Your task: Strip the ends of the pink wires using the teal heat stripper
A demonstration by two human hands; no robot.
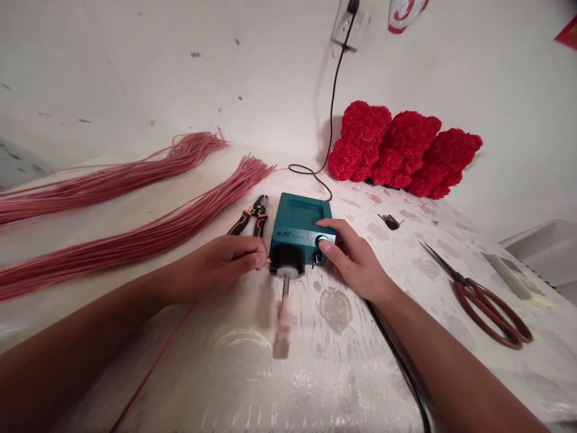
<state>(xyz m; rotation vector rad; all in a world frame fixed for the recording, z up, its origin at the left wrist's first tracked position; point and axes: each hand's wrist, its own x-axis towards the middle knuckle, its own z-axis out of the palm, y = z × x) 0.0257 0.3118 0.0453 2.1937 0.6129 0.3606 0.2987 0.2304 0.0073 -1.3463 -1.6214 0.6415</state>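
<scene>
My left hand pinches the end of a thin pink cord, which runs off toward the lower left. The hand sits just left of a spinning chuck on the front of a teal bench motor unit. Below the chuck, a pink bundle on a metal shaft is blurred by motion. My right hand rests on the unit's right side, with its fingers over a green-lit knob. Beside the unit lie black-and-orange pliers.
Two long bundles of pink cord lie to the left on a white patterned tablecloth. Brown-handled scissors lie to the right. Red foam-rose bears stand against the wall, below a wall socket with a black cable.
</scene>
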